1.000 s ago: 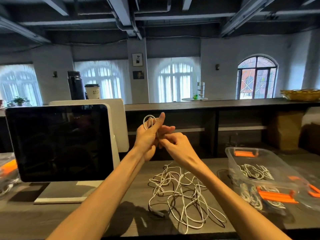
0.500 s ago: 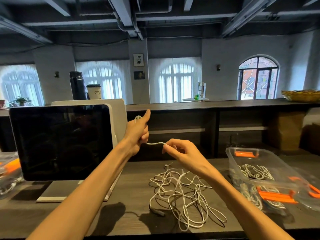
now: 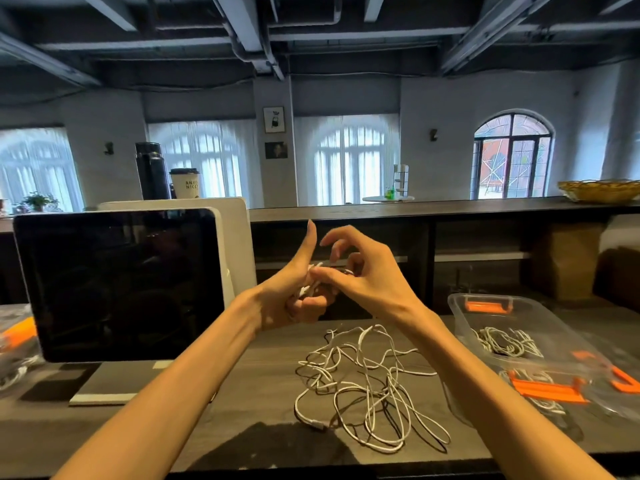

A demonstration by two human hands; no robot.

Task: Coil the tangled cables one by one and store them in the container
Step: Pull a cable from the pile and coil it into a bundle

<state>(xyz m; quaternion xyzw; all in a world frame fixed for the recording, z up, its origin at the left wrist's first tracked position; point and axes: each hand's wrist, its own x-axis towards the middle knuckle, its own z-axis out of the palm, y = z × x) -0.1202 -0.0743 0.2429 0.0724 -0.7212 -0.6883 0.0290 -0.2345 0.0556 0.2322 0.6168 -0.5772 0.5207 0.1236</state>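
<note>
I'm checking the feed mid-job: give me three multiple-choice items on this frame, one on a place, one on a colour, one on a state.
1. The clear container sits where?
A. right of the tangled cables
B. left of the monitor
C. on the back ledge

2. The container's latches are:
A. blue
B. orange
C. green

3. The left hand is:
A. flat on the counter
B. holding a white cable
C. inside the container

Answers: 1 A, it stands at the counter's right end; 2 B, the clips are orange; 3 B, its fingers curl round the cable, with the right hand beside it.
</note>
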